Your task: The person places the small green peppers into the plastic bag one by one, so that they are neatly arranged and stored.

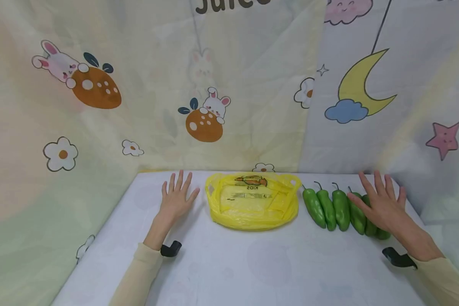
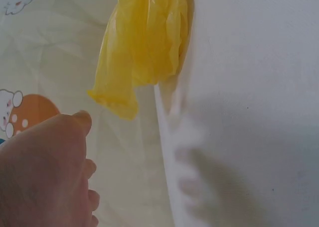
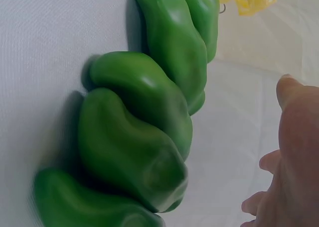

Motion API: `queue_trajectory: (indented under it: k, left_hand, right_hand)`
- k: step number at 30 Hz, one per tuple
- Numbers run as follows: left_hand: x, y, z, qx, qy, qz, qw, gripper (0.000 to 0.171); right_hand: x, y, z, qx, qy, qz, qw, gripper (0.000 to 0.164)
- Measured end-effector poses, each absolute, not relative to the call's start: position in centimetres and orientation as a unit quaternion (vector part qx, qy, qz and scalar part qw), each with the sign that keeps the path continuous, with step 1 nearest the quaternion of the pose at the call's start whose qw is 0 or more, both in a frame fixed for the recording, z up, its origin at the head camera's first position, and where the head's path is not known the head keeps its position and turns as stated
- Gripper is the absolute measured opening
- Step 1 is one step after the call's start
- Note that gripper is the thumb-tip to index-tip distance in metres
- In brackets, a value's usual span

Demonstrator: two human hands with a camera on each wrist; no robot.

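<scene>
A yellow plastic bag (image 1: 252, 202) lies flat at the back middle of the table, its loop handles spread to both sides. To its right, several green peppers (image 1: 341, 210) lie side by side in a row, stems toward the back. My left hand (image 1: 176, 202), fingers spread and straight, hovers left of the bag and holds nothing. Over the right end of the row is my right hand (image 1: 384, 208), also spread and holding nothing; it hides part of some peppers. In the right wrist view the peppers (image 3: 134, 147) appear close up, apart from the fingers.
The white table (image 1: 252, 267) reaches back to a printed cloth backdrop (image 1: 252, 85) with rabbits, flowers and a moon. More cloth hangs at the left and right sides. A black wrist camera (image 1: 171, 249) sits at my left wrist, another (image 1: 399, 258) at my right.
</scene>
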State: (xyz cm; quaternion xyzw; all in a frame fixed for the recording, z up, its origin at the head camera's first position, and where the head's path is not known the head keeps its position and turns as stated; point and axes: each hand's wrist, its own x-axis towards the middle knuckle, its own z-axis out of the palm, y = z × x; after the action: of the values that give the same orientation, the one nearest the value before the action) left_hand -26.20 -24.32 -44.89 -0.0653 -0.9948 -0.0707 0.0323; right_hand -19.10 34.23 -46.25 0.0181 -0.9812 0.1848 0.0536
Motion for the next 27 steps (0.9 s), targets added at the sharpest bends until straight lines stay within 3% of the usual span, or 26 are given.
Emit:
queue_trajectory:
  k: [12,17,27]
  left_hand:
    - [-26.2,-24.7,-45.5,-0.059,-0.995,-0.076,-0.003,0.082]
    - [-26.5,-24.4,-45.7,-0.067,-0.993,-0.093,0.007,0.083]
    - [-26.7,-22.1,-46.5,-0.049,-0.978,-0.196,0.057,0.063]
  right_hand:
    - [-19.2,34.6,-46.9,0.009,-0.984,0.176,0.04,0.092]
    - [-19.1,34.7,-46.9,0.011,-0.983,0.181,0.042,0.092]
    - [-18.4,35.5,-47.4,0.005,-0.981,0.191,0.039,0.094]
